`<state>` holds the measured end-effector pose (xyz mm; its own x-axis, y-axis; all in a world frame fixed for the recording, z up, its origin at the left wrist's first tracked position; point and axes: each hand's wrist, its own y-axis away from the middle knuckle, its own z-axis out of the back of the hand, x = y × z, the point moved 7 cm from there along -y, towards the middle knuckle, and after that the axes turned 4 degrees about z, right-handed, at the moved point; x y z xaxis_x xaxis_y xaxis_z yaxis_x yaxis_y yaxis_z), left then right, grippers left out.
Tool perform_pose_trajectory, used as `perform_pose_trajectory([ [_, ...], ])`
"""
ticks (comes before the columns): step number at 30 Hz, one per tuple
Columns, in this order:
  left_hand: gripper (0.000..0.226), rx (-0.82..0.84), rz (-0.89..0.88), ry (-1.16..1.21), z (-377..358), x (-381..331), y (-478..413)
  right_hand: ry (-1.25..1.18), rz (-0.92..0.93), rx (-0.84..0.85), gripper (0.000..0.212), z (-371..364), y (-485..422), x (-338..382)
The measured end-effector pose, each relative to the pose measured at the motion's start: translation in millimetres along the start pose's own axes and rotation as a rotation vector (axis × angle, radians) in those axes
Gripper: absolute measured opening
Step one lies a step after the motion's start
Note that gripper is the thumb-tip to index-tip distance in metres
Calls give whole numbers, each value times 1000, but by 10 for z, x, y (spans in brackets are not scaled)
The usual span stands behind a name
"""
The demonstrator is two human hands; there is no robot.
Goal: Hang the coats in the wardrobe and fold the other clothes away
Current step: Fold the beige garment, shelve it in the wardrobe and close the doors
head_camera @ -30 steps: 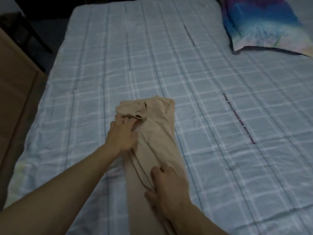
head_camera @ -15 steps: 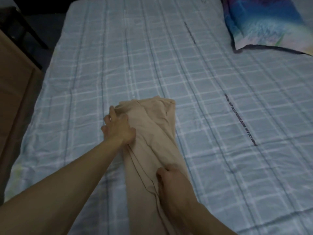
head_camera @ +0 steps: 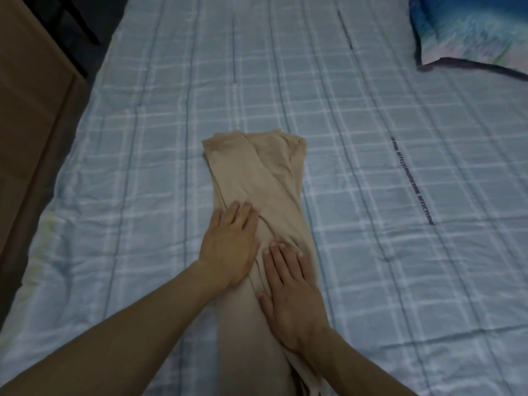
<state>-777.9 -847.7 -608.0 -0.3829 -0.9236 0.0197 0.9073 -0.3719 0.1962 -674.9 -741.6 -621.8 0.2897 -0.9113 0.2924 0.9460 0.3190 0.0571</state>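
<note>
Beige garment lying on bed, long axis running straight ahead; left hand and right hand pressing flat, fingers straight, on near half; left reaching farther.

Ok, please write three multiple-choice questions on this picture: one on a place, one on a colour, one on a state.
1. Where is the colourful pillow? A. on the floor B. on the bed, far right C. on a chair
2. What colour is the long garment on the checked bed cover? A. beige B. black C. red
3. How are the left hand and the right hand? A. both lifted in the air B. one holds a hanger C. both flat on the garment, fingers straight

Answers: 1 B, it lies at the top right of the view. 2 A, the cloth is beige against the pale blue cover. 3 C, both palms press on the garment.
</note>
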Motion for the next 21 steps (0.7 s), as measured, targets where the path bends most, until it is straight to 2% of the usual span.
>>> perform_pose_trajectory([
  [3,60,-15,-1,13,16,-69,265,-66,62,23,67,39,57,-30],
  [8,57,-55,-131,52,41,-436,985,-69,170,-9,58,138,525,-67],
  [10,56,-52,-162,69,-18,-617,1269,-51,171,-1,60,99,789,-32],
  [14,53,-33,-104,115,-139,-792,1705,-13,180,22,70,-49,1172,179],
  [21,56,-4,-99,104,-300,-809,2157,-39,130,22,71,-212,1266,234],
])
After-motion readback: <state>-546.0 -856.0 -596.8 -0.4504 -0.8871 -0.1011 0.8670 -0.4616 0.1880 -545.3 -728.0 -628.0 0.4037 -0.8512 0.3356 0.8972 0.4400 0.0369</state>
